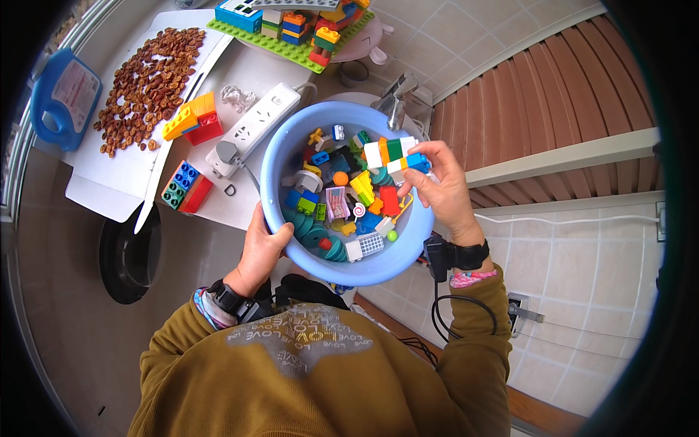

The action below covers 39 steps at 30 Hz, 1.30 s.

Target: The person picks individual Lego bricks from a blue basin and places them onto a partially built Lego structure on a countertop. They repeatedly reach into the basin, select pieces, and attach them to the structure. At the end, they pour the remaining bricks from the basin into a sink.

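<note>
My left hand (pixel 258 249) grips the near left rim of a light blue plastic basin (pixel 397 251), its thumb lying over the edge. Over the basin's right side, my right hand (pixel 445 191) pinches a joined cluster of toy building blocks (pixel 393 151) in white, orange, green, yellow and blue. Inside the basin lie many loose toy pieces, among them an orange ball (pixel 340 178), a red block (pixel 389 201), teal discs (pixel 314 235) and a white grid-patterned piece (pixel 364 247). My right fingers partly hide the far end of the held cluster.
A white power strip (pixel 261 120) with a plug lies left of the basin, beside joined toy blocks (pixel 195 120) and another block group (pixel 186 187). Dried brown slices (pixel 149 84) cover a white board. Behind stand a green baseplate build (pixel 291 49) and a metal faucet (pixel 397 102).
</note>
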Available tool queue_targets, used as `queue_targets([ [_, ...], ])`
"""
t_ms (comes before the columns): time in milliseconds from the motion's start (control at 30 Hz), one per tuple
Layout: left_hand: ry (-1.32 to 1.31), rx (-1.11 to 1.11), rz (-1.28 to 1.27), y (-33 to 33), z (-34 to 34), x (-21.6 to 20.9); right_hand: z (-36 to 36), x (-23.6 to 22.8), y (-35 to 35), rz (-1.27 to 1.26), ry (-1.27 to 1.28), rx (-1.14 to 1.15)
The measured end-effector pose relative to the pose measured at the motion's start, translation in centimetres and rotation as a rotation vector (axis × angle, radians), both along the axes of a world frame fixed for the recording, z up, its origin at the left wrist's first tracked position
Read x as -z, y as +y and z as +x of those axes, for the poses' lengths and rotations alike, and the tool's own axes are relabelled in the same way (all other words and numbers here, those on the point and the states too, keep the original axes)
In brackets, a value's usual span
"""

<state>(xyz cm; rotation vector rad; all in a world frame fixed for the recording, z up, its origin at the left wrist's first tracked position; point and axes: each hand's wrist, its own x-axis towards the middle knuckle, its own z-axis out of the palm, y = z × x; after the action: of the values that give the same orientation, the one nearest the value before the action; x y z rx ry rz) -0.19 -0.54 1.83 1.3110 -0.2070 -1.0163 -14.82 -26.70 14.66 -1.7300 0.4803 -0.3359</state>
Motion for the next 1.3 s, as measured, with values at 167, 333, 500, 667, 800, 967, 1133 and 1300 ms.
queue_targets([
  [167, -0.019, 0.013, 0.023, 0.0, 0.0, -0.2, -2.4, 2.1, 0.0, 0.069, 0.012, 0.078],
  [333, -0.038, -0.018, 0.005, -0.2, 0.0, -0.1, -3.6, 4.4, 1.4, -0.744, 0.100, -0.009],
  [500, -0.025, -0.013, 0.033, -0.1, -0.1, -0.2, -4.4, 3.1, 3.3, -0.835, -0.108, 0.105],
  [667, -0.049, -0.029, 0.043, -0.3, -0.1, -0.2, -4.1, 2.7, 3.0, -0.605, -0.135, 0.104],
  [800, -0.069, -0.034, 0.032, -0.8, 0.1, 0.3, -3.7, 3.7, 3.0, -0.896, -0.017, 0.033],
  [967, -0.067, -0.039, 0.061, -0.5, -0.1, 0.5, -4.5, 1.8, 2.6, 0.088, -0.151, 0.105],
  [1133, -0.070, -0.006, 0.088, -0.3, -0.2, 0.2, -3.3, 2.2, 2.4, -0.570, 0.177, -0.001],
  [1300, -0.077, -0.008, 0.089, -0.2, -0.2, -0.1, -3.2, 3.1, 2.9, -0.658, 0.244, -0.305],
])
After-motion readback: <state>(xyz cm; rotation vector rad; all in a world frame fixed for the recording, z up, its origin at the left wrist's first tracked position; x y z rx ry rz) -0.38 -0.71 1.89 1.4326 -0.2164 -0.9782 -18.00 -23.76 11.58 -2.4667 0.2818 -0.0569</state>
